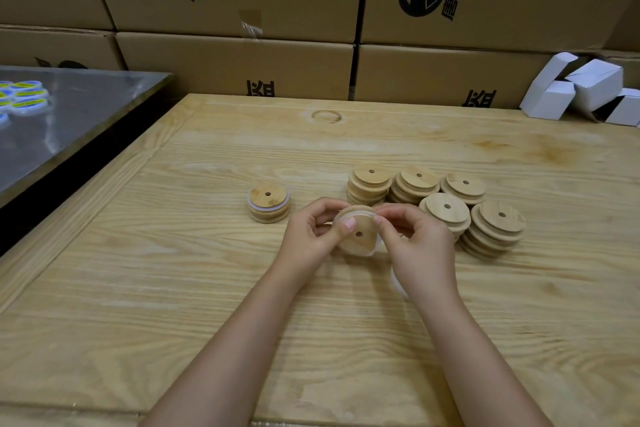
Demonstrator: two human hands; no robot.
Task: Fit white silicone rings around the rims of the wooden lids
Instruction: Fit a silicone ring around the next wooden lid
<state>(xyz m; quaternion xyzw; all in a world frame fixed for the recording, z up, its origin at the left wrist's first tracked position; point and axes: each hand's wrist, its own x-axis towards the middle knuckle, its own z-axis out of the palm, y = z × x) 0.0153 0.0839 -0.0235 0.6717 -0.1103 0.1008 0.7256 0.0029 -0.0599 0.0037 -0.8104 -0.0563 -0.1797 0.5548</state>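
Both hands hold a tilted wooden lid (pixel 360 237) above the counter (pixel 173 288). The left hand (pixel 310 230) grip pinches its rim at 9 o'clock. The right hand (pixel 417 241) grip pinches the white silicone ring (pixel 360 216) at 12. Lid stacks (pixel 433 198) stand at 2 o'clock.
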